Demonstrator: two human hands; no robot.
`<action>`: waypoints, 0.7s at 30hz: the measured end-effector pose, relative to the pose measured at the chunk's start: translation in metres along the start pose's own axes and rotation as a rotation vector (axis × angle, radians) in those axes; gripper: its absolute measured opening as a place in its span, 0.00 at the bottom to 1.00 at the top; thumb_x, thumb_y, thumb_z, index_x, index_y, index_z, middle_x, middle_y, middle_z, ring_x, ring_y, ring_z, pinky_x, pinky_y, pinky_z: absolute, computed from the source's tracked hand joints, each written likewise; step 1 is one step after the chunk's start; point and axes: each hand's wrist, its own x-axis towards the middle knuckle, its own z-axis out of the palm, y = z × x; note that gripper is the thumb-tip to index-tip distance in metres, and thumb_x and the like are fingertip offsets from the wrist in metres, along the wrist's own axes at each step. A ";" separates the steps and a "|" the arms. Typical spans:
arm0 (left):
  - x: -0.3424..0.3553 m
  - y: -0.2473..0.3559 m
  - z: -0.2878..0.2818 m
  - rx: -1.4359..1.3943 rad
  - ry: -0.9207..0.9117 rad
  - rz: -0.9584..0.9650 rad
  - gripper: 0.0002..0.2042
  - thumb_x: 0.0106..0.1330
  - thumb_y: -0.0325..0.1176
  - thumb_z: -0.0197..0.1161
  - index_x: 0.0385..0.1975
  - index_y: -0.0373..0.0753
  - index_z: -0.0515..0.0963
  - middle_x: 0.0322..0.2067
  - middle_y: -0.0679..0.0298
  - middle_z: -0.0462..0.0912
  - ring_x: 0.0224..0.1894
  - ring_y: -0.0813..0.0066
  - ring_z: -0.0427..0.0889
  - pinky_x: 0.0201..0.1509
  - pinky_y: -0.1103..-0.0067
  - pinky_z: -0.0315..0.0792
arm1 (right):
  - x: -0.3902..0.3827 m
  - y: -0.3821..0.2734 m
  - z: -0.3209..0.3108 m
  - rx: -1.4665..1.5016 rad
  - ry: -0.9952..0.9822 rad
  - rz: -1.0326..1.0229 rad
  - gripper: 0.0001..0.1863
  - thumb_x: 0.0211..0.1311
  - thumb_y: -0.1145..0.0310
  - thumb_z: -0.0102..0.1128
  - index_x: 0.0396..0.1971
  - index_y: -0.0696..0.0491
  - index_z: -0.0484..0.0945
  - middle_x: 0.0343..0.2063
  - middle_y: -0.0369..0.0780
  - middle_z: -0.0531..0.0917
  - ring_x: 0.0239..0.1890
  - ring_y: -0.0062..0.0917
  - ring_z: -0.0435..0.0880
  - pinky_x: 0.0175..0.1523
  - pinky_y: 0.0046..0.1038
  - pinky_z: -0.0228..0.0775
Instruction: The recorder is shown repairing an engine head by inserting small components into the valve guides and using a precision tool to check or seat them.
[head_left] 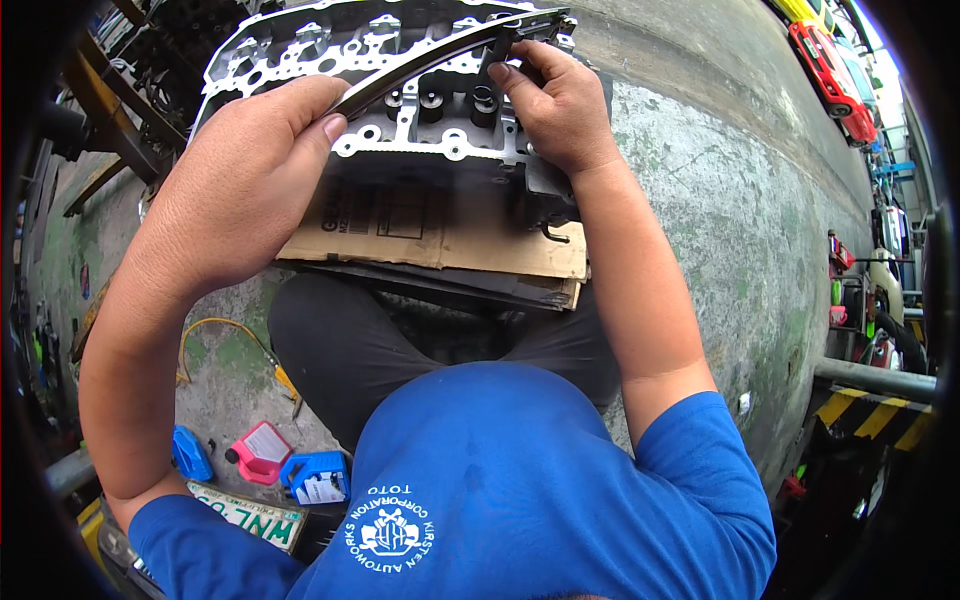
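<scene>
An aluminium engine cylinder head (pixel 455 140) rests on flattened cardboard (pixel 430 255) above my lap. My left hand (pixel 250 180) is closed on a long, curved metal bar (pixel 420 60), which slants across the head toward its upper right. My right hand (pixel 550 110) grips a dark upright piece (pixel 497 50) joined under that bar, near the right end of the head. Below it sit dark round spring-like parts (pixel 483 105) in the head's recesses. The tips of some fingers on both hands are hidden.
Pink (pixel 262 450) and blue (pixel 315 478) plastic containers lie lower left, beside a licence plate (pixel 250 515) and a yellow hose (pixel 225 322). Dark metal parts (pixel 110 120) stand upper left. At right are a pipe railing (pixel 870 378) and a red car (pixel 830 75).
</scene>
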 end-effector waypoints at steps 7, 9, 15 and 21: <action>-0.002 -0.008 0.009 -0.073 -0.018 -0.008 0.15 0.79 0.31 0.53 0.57 0.29 0.77 0.24 0.68 0.74 0.28 0.83 0.72 0.33 0.80 0.69 | -0.002 -0.014 -0.004 -0.106 -0.026 0.004 0.13 0.64 0.65 0.67 0.44 0.56 0.84 0.34 0.46 0.88 0.36 0.36 0.89 0.43 0.33 0.78; -0.005 -0.009 0.014 -0.137 0.067 0.001 0.11 0.76 0.31 0.52 0.49 0.34 0.78 0.22 0.53 0.77 0.25 0.60 0.77 0.35 0.68 0.71 | -0.002 -0.017 -0.004 -0.131 -0.031 0.003 0.13 0.64 0.65 0.67 0.44 0.56 0.84 0.35 0.46 0.88 0.36 0.37 0.88 0.44 0.34 0.78; -0.005 -0.017 0.021 -0.177 0.057 -0.009 0.12 0.77 0.31 0.52 0.50 0.33 0.79 0.21 0.56 0.76 0.25 0.66 0.78 0.34 0.68 0.71 | -0.003 -0.016 -0.005 -0.182 -0.030 -0.001 0.13 0.62 0.65 0.67 0.44 0.55 0.85 0.35 0.46 0.88 0.38 0.40 0.88 0.45 0.36 0.79; -0.008 -0.021 0.028 -0.218 0.066 -0.054 0.14 0.76 0.31 0.53 0.54 0.31 0.78 0.24 0.52 0.80 0.26 0.60 0.81 0.35 0.69 0.73 | -0.003 -0.012 -0.004 -0.200 -0.020 -0.017 0.14 0.61 0.65 0.68 0.44 0.55 0.85 0.36 0.46 0.88 0.38 0.40 0.88 0.45 0.36 0.79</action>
